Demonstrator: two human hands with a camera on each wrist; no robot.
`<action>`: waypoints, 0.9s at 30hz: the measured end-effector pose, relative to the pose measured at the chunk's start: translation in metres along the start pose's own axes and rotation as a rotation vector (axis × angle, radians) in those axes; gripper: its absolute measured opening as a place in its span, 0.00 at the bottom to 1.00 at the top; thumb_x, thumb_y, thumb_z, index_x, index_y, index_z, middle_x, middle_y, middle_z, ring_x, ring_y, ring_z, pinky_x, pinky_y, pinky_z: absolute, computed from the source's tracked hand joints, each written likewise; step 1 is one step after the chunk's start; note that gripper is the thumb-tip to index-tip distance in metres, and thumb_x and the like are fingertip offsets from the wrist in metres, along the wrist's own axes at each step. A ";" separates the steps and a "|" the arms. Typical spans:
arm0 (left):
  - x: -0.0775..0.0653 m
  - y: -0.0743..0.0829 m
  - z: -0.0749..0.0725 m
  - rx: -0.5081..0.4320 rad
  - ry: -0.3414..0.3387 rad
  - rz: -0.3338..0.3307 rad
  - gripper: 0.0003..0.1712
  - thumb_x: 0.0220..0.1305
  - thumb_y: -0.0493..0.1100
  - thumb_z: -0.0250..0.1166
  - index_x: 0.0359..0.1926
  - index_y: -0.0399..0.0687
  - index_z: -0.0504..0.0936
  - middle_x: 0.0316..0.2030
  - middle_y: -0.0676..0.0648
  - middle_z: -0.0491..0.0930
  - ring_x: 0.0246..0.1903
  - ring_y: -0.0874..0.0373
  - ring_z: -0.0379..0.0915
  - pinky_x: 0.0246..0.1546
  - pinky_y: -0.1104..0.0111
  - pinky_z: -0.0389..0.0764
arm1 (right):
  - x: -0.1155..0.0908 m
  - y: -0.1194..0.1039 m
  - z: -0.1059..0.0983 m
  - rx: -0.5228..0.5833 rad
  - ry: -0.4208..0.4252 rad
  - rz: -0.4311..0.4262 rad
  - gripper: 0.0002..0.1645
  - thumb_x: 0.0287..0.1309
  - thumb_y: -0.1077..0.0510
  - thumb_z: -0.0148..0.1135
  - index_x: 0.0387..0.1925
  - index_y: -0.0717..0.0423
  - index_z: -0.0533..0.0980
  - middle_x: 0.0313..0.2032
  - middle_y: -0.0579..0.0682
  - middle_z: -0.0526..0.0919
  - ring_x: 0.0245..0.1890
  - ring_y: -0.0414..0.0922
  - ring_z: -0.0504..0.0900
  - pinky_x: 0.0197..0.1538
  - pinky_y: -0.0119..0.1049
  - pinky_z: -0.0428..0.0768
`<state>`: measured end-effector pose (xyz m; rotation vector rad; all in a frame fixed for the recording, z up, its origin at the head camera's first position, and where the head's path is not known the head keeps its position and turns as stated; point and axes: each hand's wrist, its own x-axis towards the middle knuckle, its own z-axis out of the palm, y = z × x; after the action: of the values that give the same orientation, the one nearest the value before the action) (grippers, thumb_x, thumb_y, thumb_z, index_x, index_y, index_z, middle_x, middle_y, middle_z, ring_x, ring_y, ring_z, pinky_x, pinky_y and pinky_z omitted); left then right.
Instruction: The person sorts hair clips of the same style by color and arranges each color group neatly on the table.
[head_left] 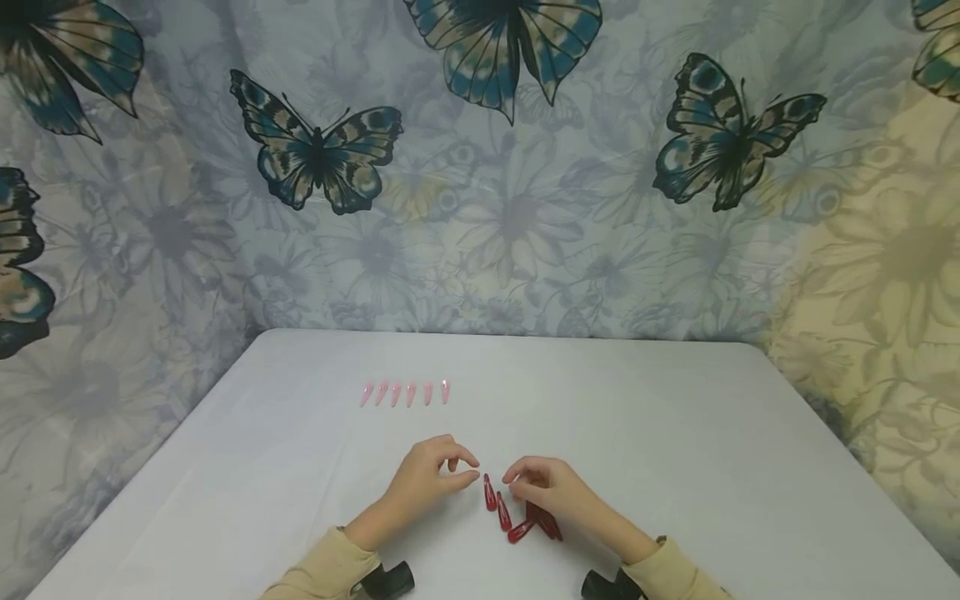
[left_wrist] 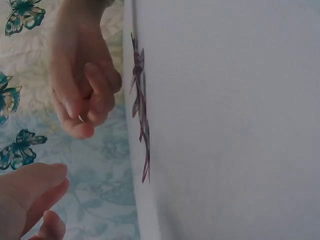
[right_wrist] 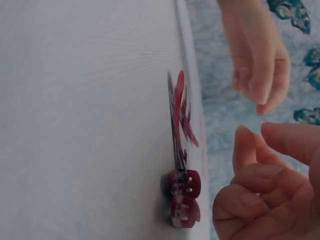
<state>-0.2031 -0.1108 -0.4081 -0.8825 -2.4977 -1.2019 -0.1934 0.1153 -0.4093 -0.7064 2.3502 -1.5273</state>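
Note:
Dark red snap hair clips (head_left: 504, 511) lie on the white table between and below my hands. My left hand (head_left: 429, 473), thumb and forefinger held apart, hovers just left of the nearest red clip (head_left: 489, 492). Over the right part of the group is my right hand (head_left: 553, 490), its fingers loosely bent and nothing seen between them. It partly hides the clips beneath it. The right wrist view shows two small dark red claw clips (right_wrist: 185, 211) beside the snap clips (right_wrist: 178, 107). From the left wrist side, the red clips (left_wrist: 141, 105) appear edge-on along the table.
Farther back, several pink snap hair clips (head_left: 411, 395) form a neat side-by-side row left of centre. The white table (head_left: 637, 417) reaches back to a wall hanging (head_left: 517, 250) printed with butterflies and flowers.

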 end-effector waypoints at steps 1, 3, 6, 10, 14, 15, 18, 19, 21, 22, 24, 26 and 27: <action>-0.001 0.001 0.004 -0.008 0.006 0.013 0.03 0.50 0.42 0.68 0.28 0.51 0.83 0.19 0.62 0.63 0.19 0.67 0.55 0.19 0.75 0.60 | -0.002 0.002 0.000 -0.012 0.002 -0.021 0.07 0.55 0.63 0.57 0.36 0.62 0.76 0.24 0.46 0.78 0.24 0.42 0.75 0.31 0.32 0.73; -0.005 0.001 0.011 -0.031 0.026 0.030 0.03 0.50 0.42 0.68 0.28 0.51 0.83 0.19 0.62 0.63 0.19 0.68 0.54 0.18 0.76 0.59 | -0.004 0.006 0.000 -0.026 0.006 -0.061 0.07 0.55 0.63 0.57 0.36 0.62 0.76 0.24 0.45 0.77 0.22 0.40 0.74 0.29 0.31 0.73; -0.009 -0.002 0.019 -0.080 0.064 0.053 0.03 0.50 0.42 0.68 0.28 0.51 0.83 0.19 0.61 0.63 0.18 0.68 0.54 0.17 0.77 0.59 | -0.007 0.010 0.000 -0.056 0.004 -0.111 0.06 0.55 0.63 0.57 0.35 0.60 0.76 0.23 0.43 0.77 0.18 0.35 0.70 0.24 0.29 0.71; -0.013 -0.008 0.026 -0.113 0.078 0.071 0.03 0.50 0.43 0.68 0.29 0.51 0.83 0.18 0.62 0.63 0.18 0.70 0.53 0.16 0.78 0.59 | -0.006 0.016 0.000 -0.102 -0.010 -0.199 0.05 0.54 0.63 0.58 0.35 0.56 0.77 0.23 0.41 0.76 0.15 0.31 0.64 0.17 0.27 0.67; -0.014 -0.010 0.027 -0.061 0.072 0.113 0.04 0.49 0.41 0.69 0.29 0.51 0.83 0.19 0.61 0.64 0.18 0.71 0.53 0.17 0.78 0.60 | -0.004 0.019 0.000 -0.147 -0.029 -0.262 0.06 0.53 0.66 0.58 0.34 0.55 0.77 0.24 0.39 0.76 0.13 0.29 0.62 0.15 0.26 0.66; -0.014 -0.011 0.027 -0.026 0.078 0.142 0.05 0.47 0.40 0.70 0.29 0.51 0.83 0.19 0.60 0.64 0.19 0.71 0.53 0.18 0.79 0.60 | -0.004 0.019 0.001 -0.156 -0.036 -0.260 0.07 0.53 0.67 0.58 0.33 0.55 0.77 0.24 0.39 0.76 0.12 0.28 0.62 0.14 0.26 0.66; -0.015 -0.012 0.027 0.096 0.101 0.245 0.08 0.43 0.40 0.71 0.28 0.52 0.82 0.19 0.59 0.65 0.20 0.71 0.56 0.21 0.81 0.60 | -0.004 0.016 0.001 -0.172 -0.068 -0.248 0.06 0.52 0.68 0.59 0.33 0.56 0.77 0.24 0.41 0.76 0.11 0.26 0.61 0.12 0.26 0.65; -0.015 -0.013 0.028 0.128 0.111 0.281 0.09 0.42 0.40 0.72 0.28 0.52 0.82 0.19 0.59 0.66 0.20 0.71 0.57 0.22 0.81 0.60 | -0.004 0.016 0.001 -0.181 -0.077 -0.249 0.06 0.52 0.68 0.59 0.33 0.56 0.77 0.24 0.41 0.76 0.11 0.26 0.61 0.13 0.26 0.65; -0.014 -0.014 0.028 0.175 0.119 0.341 0.10 0.41 0.41 0.72 0.29 0.52 0.82 0.19 0.58 0.67 0.21 0.70 0.59 0.24 0.81 0.61 | -0.004 0.018 0.000 -0.206 -0.086 -0.274 0.07 0.51 0.68 0.60 0.32 0.56 0.77 0.26 0.41 0.77 0.14 0.27 0.62 0.15 0.26 0.67; -0.014 -0.015 0.028 0.187 0.108 0.348 0.10 0.41 0.43 0.73 0.30 0.53 0.83 0.20 0.58 0.67 0.21 0.70 0.59 0.24 0.80 0.61 | -0.003 0.019 0.000 -0.221 -0.090 -0.292 0.06 0.51 0.67 0.60 0.32 0.55 0.78 0.26 0.41 0.77 0.15 0.28 0.63 0.17 0.25 0.67; -0.014 -0.016 0.029 0.179 0.072 0.333 0.12 0.42 0.44 0.73 0.31 0.52 0.83 0.20 0.58 0.68 0.21 0.71 0.59 0.23 0.80 0.61 | -0.002 0.024 -0.001 -0.254 -0.091 -0.319 0.07 0.50 0.66 0.62 0.33 0.54 0.78 0.27 0.39 0.76 0.19 0.30 0.64 0.21 0.25 0.68; -0.015 -0.018 0.029 0.166 0.020 0.285 0.13 0.43 0.45 0.72 0.33 0.50 0.84 0.21 0.58 0.68 0.21 0.71 0.58 0.23 0.81 0.61 | -0.001 0.026 0.000 -0.273 -0.092 -0.333 0.09 0.49 0.65 0.63 0.34 0.55 0.79 0.27 0.39 0.75 0.21 0.31 0.64 0.23 0.25 0.67; -0.016 -0.018 0.029 0.158 -0.005 0.258 0.13 0.43 0.45 0.72 0.34 0.49 0.84 0.21 0.58 0.68 0.21 0.71 0.58 0.22 0.81 0.61 | 0.000 0.026 0.001 -0.280 -0.093 -0.335 0.09 0.48 0.65 0.64 0.35 0.55 0.79 0.26 0.38 0.74 0.21 0.31 0.64 0.23 0.25 0.67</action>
<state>-0.2006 -0.1040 -0.4450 -1.1226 -2.3534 -0.9083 -0.1998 0.1237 -0.4333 -1.2637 2.4951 -1.2539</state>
